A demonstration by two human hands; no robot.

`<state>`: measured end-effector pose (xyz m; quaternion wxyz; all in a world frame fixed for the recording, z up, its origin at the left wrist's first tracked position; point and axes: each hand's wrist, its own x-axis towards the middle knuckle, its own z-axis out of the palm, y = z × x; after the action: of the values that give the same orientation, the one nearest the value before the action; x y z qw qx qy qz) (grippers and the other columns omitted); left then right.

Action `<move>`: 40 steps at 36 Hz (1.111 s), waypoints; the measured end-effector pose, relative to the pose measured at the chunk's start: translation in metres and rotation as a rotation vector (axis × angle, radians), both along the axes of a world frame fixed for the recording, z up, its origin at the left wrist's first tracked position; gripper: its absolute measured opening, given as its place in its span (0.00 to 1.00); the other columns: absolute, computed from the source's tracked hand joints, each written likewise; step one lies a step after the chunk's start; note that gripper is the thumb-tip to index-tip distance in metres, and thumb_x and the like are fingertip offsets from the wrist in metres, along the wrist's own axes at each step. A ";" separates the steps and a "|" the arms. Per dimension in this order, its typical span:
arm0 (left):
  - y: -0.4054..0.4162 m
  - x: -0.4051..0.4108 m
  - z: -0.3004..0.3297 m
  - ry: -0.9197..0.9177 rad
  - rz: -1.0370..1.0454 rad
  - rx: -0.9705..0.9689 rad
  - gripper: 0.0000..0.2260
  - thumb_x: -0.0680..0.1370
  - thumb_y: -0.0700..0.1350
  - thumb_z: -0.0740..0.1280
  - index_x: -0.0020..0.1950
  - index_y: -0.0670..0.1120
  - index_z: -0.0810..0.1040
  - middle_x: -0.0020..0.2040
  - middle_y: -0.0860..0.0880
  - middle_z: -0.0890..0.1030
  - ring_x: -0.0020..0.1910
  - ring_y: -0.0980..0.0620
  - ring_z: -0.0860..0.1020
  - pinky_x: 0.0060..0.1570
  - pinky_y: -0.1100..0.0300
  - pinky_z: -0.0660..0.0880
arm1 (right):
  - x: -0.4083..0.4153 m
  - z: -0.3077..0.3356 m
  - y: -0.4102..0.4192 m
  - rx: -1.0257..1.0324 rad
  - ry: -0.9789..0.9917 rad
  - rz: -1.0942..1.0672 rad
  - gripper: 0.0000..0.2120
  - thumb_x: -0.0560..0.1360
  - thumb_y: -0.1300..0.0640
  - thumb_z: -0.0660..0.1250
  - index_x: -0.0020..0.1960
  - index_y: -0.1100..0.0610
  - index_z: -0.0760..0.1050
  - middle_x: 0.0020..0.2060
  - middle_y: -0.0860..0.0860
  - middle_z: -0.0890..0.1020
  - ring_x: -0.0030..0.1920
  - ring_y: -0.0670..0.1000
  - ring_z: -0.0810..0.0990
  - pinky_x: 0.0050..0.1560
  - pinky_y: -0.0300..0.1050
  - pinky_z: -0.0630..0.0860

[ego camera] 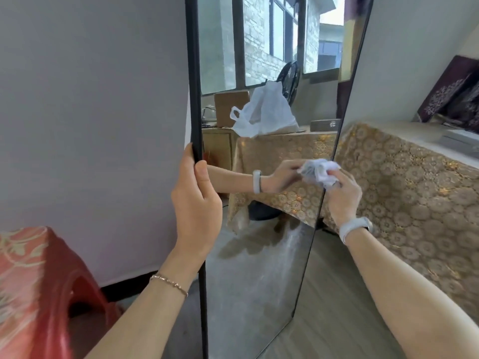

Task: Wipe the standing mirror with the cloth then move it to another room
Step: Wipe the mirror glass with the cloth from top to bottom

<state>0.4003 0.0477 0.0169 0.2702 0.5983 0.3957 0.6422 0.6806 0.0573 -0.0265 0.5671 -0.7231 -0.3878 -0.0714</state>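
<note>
A tall standing mirror [259, 268] with a thin black frame stands upright in front of me, its base on the floor. My left hand [195, 203] grips the left edge of the frame at mid height, thumb on the front. My right hand [342, 195] holds a crumpled white cloth [324, 171] and presses it against the glass near the mirror's right edge. The glass reflects my arm, the cloth, a window, a fan and a white plastic bag.
A table under a gold patterned cloth [414, 190] stands close on the right, touching the mirror's right side. A red patterned stool [33, 288] sits at lower left. A plain wall [90, 112] lies behind the mirror. Wooden floor [337, 307] shows below.
</note>
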 end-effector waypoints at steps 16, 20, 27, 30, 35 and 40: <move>0.009 0.008 -0.012 0.001 -0.054 0.094 0.17 0.81 0.40 0.50 0.69 0.38 0.62 0.47 0.60 0.70 0.45 0.72 0.66 0.44 0.85 0.61 | 0.026 0.001 -0.018 -0.050 -0.068 -0.132 0.18 0.73 0.72 0.55 0.57 0.62 0.78 0.56 0.60 0.79 0.58 0.61 0.75 0.60 0.53 0.72; 0.010 0.007 -0.011 -0.003 -0.025 0.114 0.16 0.81 0.41 0.50 0.66 0.35 0.65 0.45 0.53 0.74 0.42 0.68 0.68 0.44 0.81 0.64 | 0.011 0.010 -0.005 0.030 -0.035 -0.026 0.17 0.73 0.72 0.57 0.57 0.63 0.77 0.57 0.59 0.77 0.58 0.57 0.74 0.59 0.46 0.71; 0.011 0.005 -0.012 -0.017 0.022 0.114 0.13 0.81 0.40 0.50 0.59 0.34 0.68 0.32 0.58 0.64 0.32 0.70 0.70 0.34 0.77 0.65 | -0.020 -0.106 -0.035 -0.147 0.038 0.079 0.13 0.73 0.72 0.60 0.53 0.65 0.78 0.53 0.63 0.77 0.50 0.55 0.74 0.45 0.29 0.65; 0.010 0.003 -0.011 -0.024 0.038 0.118 0.13 0.81 0.40 0.50 0.56 0.34 0.69 0.30 0.55 0.63 0.29 0.66 0.70 0.31 0.73 0.66 | -0.013 -0.162 -0.055 -0.475 0.120 0.201 0.16 0.73 0.74 0.56 0.49 0.62 0.80 0.49 0.59 0.78 0.47 0.55 0.75 0.42 0.36 0.66; 0.007 0.004 -0.008 -0.017 0.029 0.133 0.08 0.81 0.40 0.50 0.54 0.45 0.67 0.29 0.55 0.63 0.28 0.65 0.69 0.30 0.72 0.67 | 0.005 -0.161 -0.071 -0.560 0.200 0.048 0.15 0.72 0.72 0.57 0.45 0.61 0.81 0.46 0.63 0.81 0.50 0.62 0.77 0.51 0.51 0.72; 0.008 0.012 -0.009 -0.019 -0.006 0.126 0.14 0.81 0.40 0.49 0.62 0.33 0.67 0.32 0.58 0.64 0.31 0.69 0.70 0.34 0.77 0.66 | 0.021 -0.082 -0.049 -0.221 0.003 -0.136 0.14 0.74 0.71 0.57 0.55 0.65 0.78 0.54 0.62 0.78 0.54 0.60 0.76 0.49 0.38 0.65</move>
<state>0.4123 0.0554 0.0076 0.2375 0.6092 0.3504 0.6706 0.7017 0.0079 -0.1083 0.4784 -0.8058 -0.3427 -0.0656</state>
